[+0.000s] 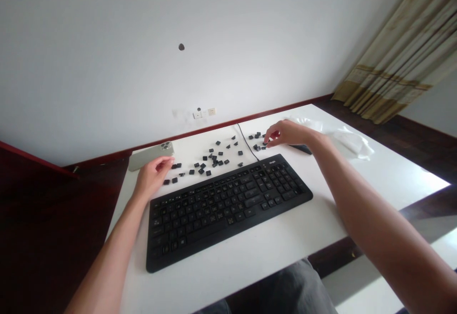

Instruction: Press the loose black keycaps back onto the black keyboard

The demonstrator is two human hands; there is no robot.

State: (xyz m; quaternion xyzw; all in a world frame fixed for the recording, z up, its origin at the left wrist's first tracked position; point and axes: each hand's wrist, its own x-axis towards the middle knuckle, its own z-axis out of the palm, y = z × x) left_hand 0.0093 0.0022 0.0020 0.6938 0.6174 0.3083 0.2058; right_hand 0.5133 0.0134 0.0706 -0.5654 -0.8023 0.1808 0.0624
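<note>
A black keyboard (pixel 228 209) lies at a slant on the white table, and several of its key positions show no cap. Behind it are scattered many loose black keycaps (pixel 214 161). At the far right of this scatter, my right hand (pixel 285 133) reaches down, its thumb and fingertips closed around a small keycap (pixel 264 144). My left hand (pixel 153 175) rests just beyond the keyboard's left end with fingers curled together. Its fingertips are beside a pair of keycaps (pixel 176 166); whatever they may hold is hidden.
A phone (pixel 152 156) lies at the back left of the table (pixel 285 238). Under my right wrist is a dark object (pixel 302 149), partly covered. Crumpled clear plastic (pixel 352 143) sits at the right. The keyboard's cable (pixel 246 140) runs to the back edge, near the wall.
</note>
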